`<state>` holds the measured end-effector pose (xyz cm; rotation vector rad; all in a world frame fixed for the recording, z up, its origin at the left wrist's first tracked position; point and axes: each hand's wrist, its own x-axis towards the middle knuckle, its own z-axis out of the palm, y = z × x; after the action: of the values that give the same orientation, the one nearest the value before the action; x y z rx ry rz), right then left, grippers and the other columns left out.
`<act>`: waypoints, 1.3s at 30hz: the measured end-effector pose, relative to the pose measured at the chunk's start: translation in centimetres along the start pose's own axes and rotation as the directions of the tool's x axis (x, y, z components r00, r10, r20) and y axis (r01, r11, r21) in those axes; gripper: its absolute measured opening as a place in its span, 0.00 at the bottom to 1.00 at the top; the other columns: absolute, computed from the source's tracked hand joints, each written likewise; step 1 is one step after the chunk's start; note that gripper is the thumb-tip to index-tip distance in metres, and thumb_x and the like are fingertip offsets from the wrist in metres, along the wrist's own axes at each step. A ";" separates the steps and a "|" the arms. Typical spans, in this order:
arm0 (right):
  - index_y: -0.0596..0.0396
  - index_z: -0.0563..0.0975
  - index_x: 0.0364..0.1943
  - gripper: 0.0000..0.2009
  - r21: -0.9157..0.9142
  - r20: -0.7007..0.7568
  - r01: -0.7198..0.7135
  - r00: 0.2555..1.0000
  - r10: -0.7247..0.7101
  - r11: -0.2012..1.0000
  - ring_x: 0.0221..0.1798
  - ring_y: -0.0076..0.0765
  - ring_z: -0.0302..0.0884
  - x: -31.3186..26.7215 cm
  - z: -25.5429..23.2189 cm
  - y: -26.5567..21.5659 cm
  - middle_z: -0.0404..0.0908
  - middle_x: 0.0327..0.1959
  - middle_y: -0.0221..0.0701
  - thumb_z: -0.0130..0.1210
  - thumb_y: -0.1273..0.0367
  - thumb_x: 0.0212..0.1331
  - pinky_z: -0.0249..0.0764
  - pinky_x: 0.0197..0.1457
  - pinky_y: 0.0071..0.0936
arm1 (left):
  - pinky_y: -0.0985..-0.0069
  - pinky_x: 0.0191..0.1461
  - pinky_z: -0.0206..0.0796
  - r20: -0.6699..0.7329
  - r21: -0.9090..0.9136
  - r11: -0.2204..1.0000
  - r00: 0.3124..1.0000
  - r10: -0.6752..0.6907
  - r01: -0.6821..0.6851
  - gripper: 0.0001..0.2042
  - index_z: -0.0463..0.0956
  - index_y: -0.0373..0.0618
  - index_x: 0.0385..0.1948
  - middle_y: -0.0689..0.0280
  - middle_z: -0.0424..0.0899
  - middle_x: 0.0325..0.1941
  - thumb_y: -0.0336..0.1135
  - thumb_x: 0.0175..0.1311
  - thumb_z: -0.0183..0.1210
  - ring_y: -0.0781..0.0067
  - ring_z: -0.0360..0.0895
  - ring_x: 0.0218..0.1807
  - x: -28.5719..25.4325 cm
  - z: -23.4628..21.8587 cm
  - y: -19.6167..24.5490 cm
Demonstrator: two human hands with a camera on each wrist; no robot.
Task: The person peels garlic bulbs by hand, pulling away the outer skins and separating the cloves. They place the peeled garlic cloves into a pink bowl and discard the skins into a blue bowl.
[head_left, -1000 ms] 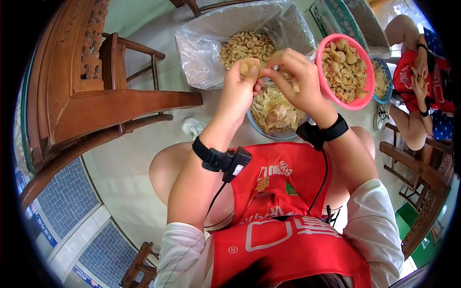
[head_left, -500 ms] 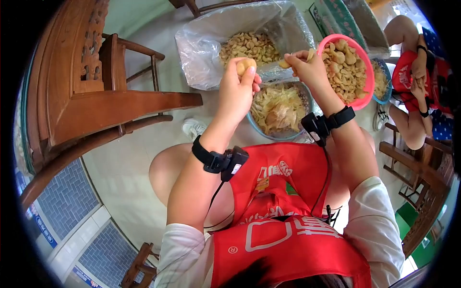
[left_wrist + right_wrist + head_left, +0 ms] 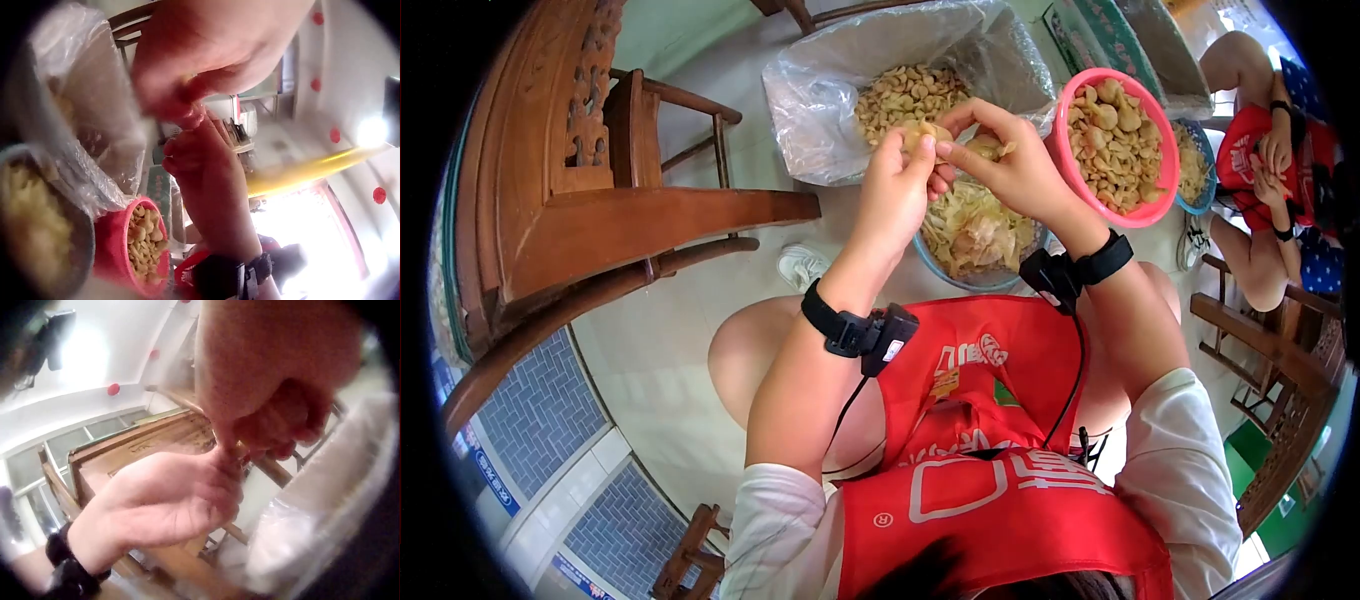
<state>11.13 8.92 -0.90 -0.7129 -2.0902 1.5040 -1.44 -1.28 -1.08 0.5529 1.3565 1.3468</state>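
Fingers [image 3: 927,150] of both hands meet over a small pale nut [image 3: 920,131]: the left hand [image 3: 897,190] curls round it from below while the right hand [image 3: 1010,165] pinches at its top, thumb and forefinger close together, apparently working at the skin, though the wrist views are too blurred to confirm it. The nut is held in the air above a blue bowl [image 3: 930,262] heaped with papery husks [image 3: 975,225], with a plastic-lined sack [image 3: 820,90] of nuts just beyond and a pink bowl [image 3: 1165,150] of nuts to the right.

The grip is small and fingertip-only, so a slip could send the nut down among the husks, where it would be hard to find again. A skin tugged off sideways could drift past the blue bowl's rim onto the floor [image 3: 670,340]. A forearm swung wide toward the pink bowl, which sits near the right wrist, could tip it.
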 end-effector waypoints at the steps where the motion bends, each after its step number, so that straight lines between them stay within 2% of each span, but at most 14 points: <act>1: 0.60 0.77 0.38 0.11 -0.071 -0.021 0.046 0.999 -0.047 0.996 0.38 0.31 0.79 -0.1 0.0 0.0 0.81 0.33 0.35 0.60 0.68 0.55 0.72 0.44 0.28 | 0.85 0.35 0.63 0.000 -0.001 1.000 1.000 -0.001 0.001 0.10 0.70 0.45 0.42 0.70 0.76 0.30 0.40 0.72 0.46 0.85 0.69 0.29 0.0 0.1 0.0; 6: 0.60 0.75 0.33 0.08 -0.266 -0.033 0.222 0.970 -0.239 0.938 0.35 0.29 0.78 -0.5 0.1 -0.6 0.79 0.29 0.32 0.59 0.69 0.56 0.72 0.39 0.28 | 0.87 0.31 0.58 -0.065 -0.103 0.994 0.997 -0.047 0.040 0.09 0.70 0.45 0.41 0.73 0.71 0.27 0.40 0.71 0.49 0.87 0.63 0.26 0.5 -0.3 0.2; 8: 0.58 0.76 0.32 0.07 0.223 -0.183 -0.056 0.978 0.098 0.973 0.32 0.26 0.77 -0.8 1.0 0.5 0.78 0.27 0.29 0.59 0.69 0.55 0.72 0.35 0.24 | 0.87 0.31 0.58 -0.093 -0.053 0.998 0.995 -0.024 0.019 0.09 0.70 0.45 0.40 0.73 0.72 0.27 0.40 0.71 0.50 0.87 0.63 0.26 0.2 0.1 0.6; 9: 0.58 0.76 0.32 0.07 0.221 -0.182 -0.056 0.978 0.098 0.974 0.32 0.26 0.77 -0.6 0.7 0.5 0.78 0.27 0.29 0.59 0.69 0.55 0.72 0.35 0.24 | 0.87 0.31 0.58 -0.117 -0.004 1.000 0.993 0.001 -0.002 0.09 0.70 0.44 0.40 0.73 0.72 0.27 0.40 0.70 0.51 0.87 0.63 0.26 0.2 0.4 0.7; 11: 0.55 0.75 0.29 0.07 0.539 -0.118 -0.451 0.796 0.594 0.712 0.25 0.17 0.71 -0.3 -0.4 0.7 0.76 0.26 0.24 0.59 0.67 0.57 0.64 0.26 0.15 | 0.87 0.30 0.58 -0.135 0.018 1.000 0.991 0.012 -0.010 0.09 0.70 0.44 0.40 0.73 0.72 0.27 0.39 0.70 0.51 0.87 0.63 0.26 0.3 0.1 0.5; 12: 0.55 0.75 0.29 0.07 0.539 -0.116 -0.452 0.796 0.594 0.711 0.25 0.17 0.71 -0.1 -1.0 1.3 0.76 0.26 0.24 0.59 0.67 0.57 0.64 0.26 0.15 | 0.88 0.30 0.58 -0.153 0.044 0.999 0.988 0.025 -0.019 0.09 0.70 0.44 0.40 0.73 0.72 0.26 0.39 0.70 0.51 0.87 0.63 0.26 0.3 -0.1 0.4; 14: 0.61 0.78 0.34 0.11 -0.021 -0.024 -0.645 0.764 0.645 0.764 0.23 0.23 0.75 0.4 -1.8 3.1 0.79 0.23 0.27 0.60 0.65 0.53 0.69 0.26 0.20 | 0.86 0.30 0.60 -0.142 0.065 0.998 0.989 0.032 -0.023 0.09 0.69 0.42 0.41 0.71 0.74 0.26 0.37 0.70 0.50 0.85 0.66 0.25 0.4 -0.3 0.3; 16: 0.63 0.79 0.37 0.14 -0.072 -0.085 -0.595 0.804 0.589 0.801 0.21 0.22 0.74 0.4 -1.3 3.4 0.80 0.22 0.28 0.59 0.65 0.54 0.68 0.24 0.19 | 0.84 0.29 0.62 -0.124 0.086 0.996 0.992 0.038 -0.027 0.09 0.69 0.40 0.43 0.68 0.77 0.25 0.36 0.70 0.49 0.83 0.69 0.24 0.5 0.0 0.4; 19: 0.62 0.79 0.42 0.15 0.261 -0.212 -0.337 0.894 0.394 0.905 0.24 0.20 0.74 0.9 -0.8 1.9 0.81 0.28 0.29 0.59 0.64 0.56 0.68 0.25 0.19 | 0.83 0.30 0.64 -0.202 0.081 0.996 0.978 0.044 -0.028 0.08 0.68 0.40 0.43 0.67 0.78 0.26 0.35 0.71 0.48 0.82 0.71 0.24 0.2 0.5 0.2; 26: 0.60 0.79 0.43 0.12 0.250 0.049 -0.049 0.998 0.038 0.967 0.37 0.27 0.78 0.5 0.4 0.7 0.82 0.37 0.30 0.59 0.68 0.57 0.73 0.44 0.24 | 0.84 0.33 0.63 -0.075 0.066 0.998 0.997 0.019 -0.014 0.09 0.69 0.42 0.45 0.69 0.78 0.28 0.35 0.71 0.48 0.83 0.71 0.27 0.5 0.3 -0.3; 29: 0.59 0.78 0.36 0.10 -0.076 -0.047 -0.059 0.997 0.055 0.995 0.35 0.34 0.79 0.2 0.2 0.1 0.81 0.33 0.38 0.60 0.67 0.55 0.73 0.40 0.29 | 0.84 0.35 0.61 -0.069 0.092 0.995 0.997 0.032 -0.026 0.11 0.70 0.43 0.47 0.72 0.75 0.29 0.38 0.71 0.50 0.85 0.68 0.29 0.2 0.4 -0.6; 33: 0.57 0.78 0.34 0.08 -0.170 -0.151 0.024 0.987 -0.050 0.985 0.34 0.43 0.79 -0.2 1.0 -0.8 0.80 0.32 0.38 0.59 0.67 0.54 0.74 0.37 0.33 | 0.84 0.31 0.62 -0.097 -0.064 0.998 0.995 0.013 -0.019 0.08 0.71 0.42 0.46 0.71 0.74 0.26 0.31 0.71 0.46 0.85 0.68 0.27 0.3 0.8 -0.8; 35: 0.55 0.77 0.32 0.06 -0.441 -0.200 0.125 0.952 -0.234 0.889 0.34 0.48 0.77 -0.5 1.4 -1.4 0.79 0.30 0.36 0.58 0.69 0.54 0.74 0.36 0.35 | 0.85 0.32 0.61 -0.093 -0.169 0.986 0.996 -0.010 -0.006 0.08 0.71 0.43 0.45 0.71 0.74 0.27 0.31 0.71 0.46 0.85 0.67 0.27 0.2 1.0 -1.0; 39: 0.53 0.76 0.31 0.04 -0.567 -0.186 0.258 0.885 -0.427 0.782 0.33 0.47 0.77 -0.6 1.5 -0.4 0.78 0.30 0.34 0.58 0.70 0.53 0.74 0.34 0.35 | 0.84 0.32 0.59 -0.102 -0.321 0.947 0.993 -0.059 0.023 0.08 0.72 0.43 0.44 0.72 0.74 0.28 0.32 0.71 0.45 0.85 0.66 0.28 -0.2 1.4 -0.8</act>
<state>10.55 7.37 -1.00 -0.6427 -2.2401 0.5631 0.16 -1.12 -1.42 0.2323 1.1968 1.5433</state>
